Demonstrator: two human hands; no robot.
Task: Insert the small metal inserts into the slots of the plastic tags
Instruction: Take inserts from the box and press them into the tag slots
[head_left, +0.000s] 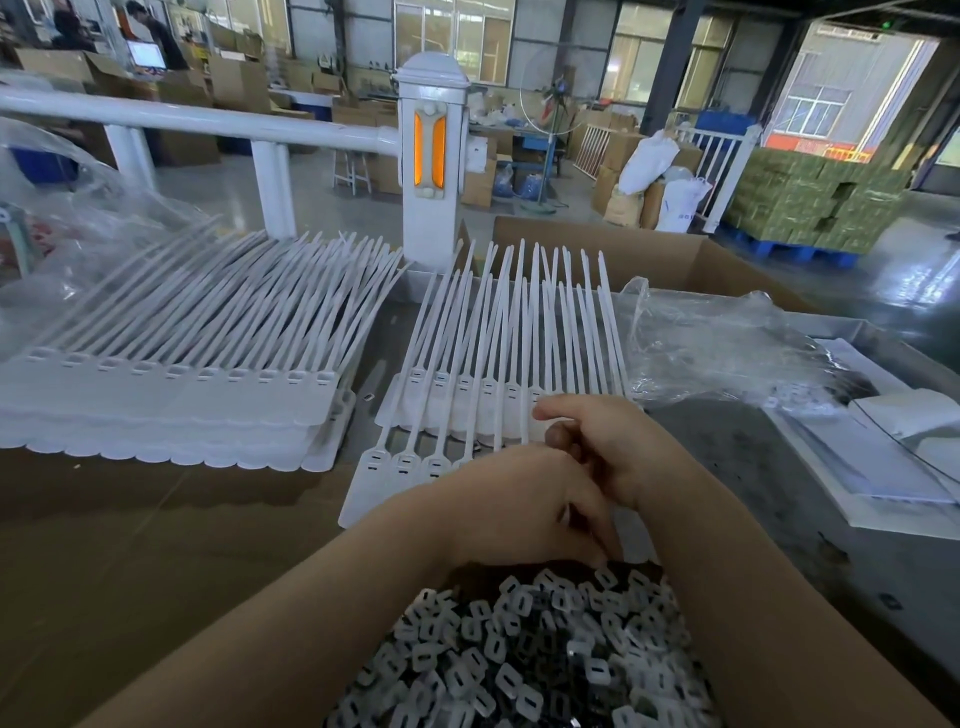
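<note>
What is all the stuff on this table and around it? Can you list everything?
Tag sheets: one stack, white, left on the table.
Tag strips: two overlapping rows, white, middle of the table, partly under the hands.
Inserts: a big pile, pale grey on black, nearest the camera.
Loose insert: one, pale, between the stack and the strips.
Plastic bags: two, clear, one right and one far left.
Cardboard box: one, brown, open, behind the strips.
Fence post: one, white with orange reflectors, behind the table.
Fan: one, standing on the floor behind.
Left hand: fingers curled, over the near strip.
Right hand: beside the left, forefinger stretched out.
</note>
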